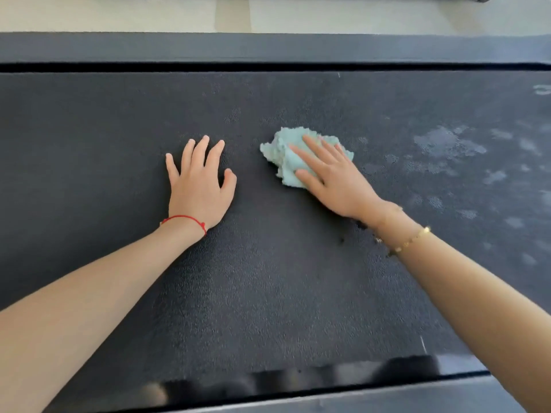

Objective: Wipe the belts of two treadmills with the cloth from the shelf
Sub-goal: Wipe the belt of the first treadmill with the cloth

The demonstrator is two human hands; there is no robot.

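Observation:
A black textured treadmill belt (268, 278) fills most of the view and runs left to right. On it, a little right of centre, lies a crumpled light-green cloth (287, 156). My right hand (334, 177) lies flat on the cloth with fingers spread, pressing it onto the belt. My left hand (198, 183) rests palm down on the bare belt to the left of the cloth, fingers apart, holding nothing. Pale dusty smudges (447, 144) mark the belt to the right of the cloth.
The far side rail (268, 47) of the treadmill runs along the top, with light floor (357, 16) beyond it. The near side rail (387, 397) crosses the bottom edge. A red string is on my left wrist, a gold bracelet on my right.

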